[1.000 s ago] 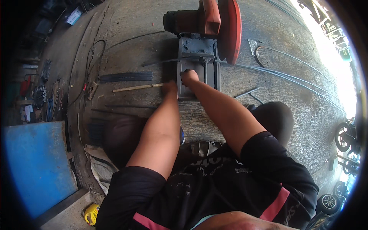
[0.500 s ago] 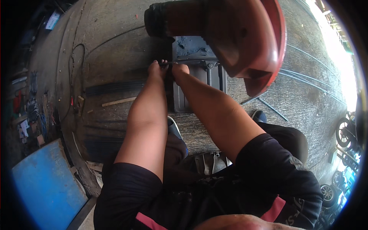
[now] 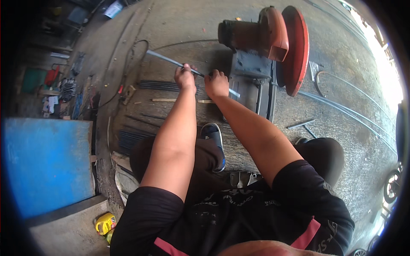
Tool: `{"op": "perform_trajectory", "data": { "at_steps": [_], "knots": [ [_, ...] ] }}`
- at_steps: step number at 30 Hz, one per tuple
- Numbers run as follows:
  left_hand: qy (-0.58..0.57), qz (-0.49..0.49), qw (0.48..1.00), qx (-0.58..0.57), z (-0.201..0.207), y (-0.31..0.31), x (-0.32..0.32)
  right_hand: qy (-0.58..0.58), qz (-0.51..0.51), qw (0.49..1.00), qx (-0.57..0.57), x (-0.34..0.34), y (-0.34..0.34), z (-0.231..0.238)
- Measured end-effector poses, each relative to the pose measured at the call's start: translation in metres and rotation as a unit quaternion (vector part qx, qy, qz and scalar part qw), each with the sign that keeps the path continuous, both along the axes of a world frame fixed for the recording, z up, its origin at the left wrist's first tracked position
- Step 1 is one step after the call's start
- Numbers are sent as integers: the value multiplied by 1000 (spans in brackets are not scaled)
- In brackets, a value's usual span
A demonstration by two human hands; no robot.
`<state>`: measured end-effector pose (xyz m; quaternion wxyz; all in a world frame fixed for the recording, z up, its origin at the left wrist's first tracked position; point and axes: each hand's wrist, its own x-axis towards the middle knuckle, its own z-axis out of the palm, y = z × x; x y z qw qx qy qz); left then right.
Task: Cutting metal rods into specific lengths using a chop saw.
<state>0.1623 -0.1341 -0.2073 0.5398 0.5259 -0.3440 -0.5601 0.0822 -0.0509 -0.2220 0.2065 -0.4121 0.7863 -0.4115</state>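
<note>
A long thin grey metal rod (image 3: pixel 166 58) slants across in front of me, its far-left end raised. My left hand (image 3: pixel 185 77) is closed around its middle. My right hand (image 3: pixel 218 84) is closed on it farther right, and a short pale end shows beyond those fingers. Just right of my hands stands a cut-off saw, with a dark motor and orange-red housing (image 3: pixel 273 36) and a large red disc-shaped guard (image 3: pixel 294 51). The rod's right end is close to the saw's grey metal base (image 3: pixel 252 64); whether they touch, I cannot tell.
Several dark bars (image 3: pixel 160 85) and a wooden strip (image 3: pixel 164 100) lie on the floor left of the saw. Long thin rods (image 3: pixel 346 110) and a T-shaped metal tool (image 3: pixel 305 124) lie to the right. A blue panel (image 3: pixel 47 166) and a yellow container (image 3: pixel 105 223) are at lower left.
The view has drawn back from the saw, which now appears smaller and farther right. My hands have come away from beside its base, with the rod now plainly visible and slanted between them.
</note>
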Motion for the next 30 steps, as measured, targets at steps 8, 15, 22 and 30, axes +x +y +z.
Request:
{"op": "perform_trajectory", "data": {
  "at_steps": [8,15,22,30],
  "knots": [
    [-62,-192,969,-139,71,77,4,-137,101,983,-73,5,65,64],
    [-231,-268,902,-247,96,146,-14,-364,115,907,-179,-26,133,59],
    [-224,-338,859,-312,116,204,-53,-502,123,826,-226,-68,191,76],
    [-195,-459,782,-373,141,249,-117,-375,-90,857,-342,-123,265,73]
  ]
}}
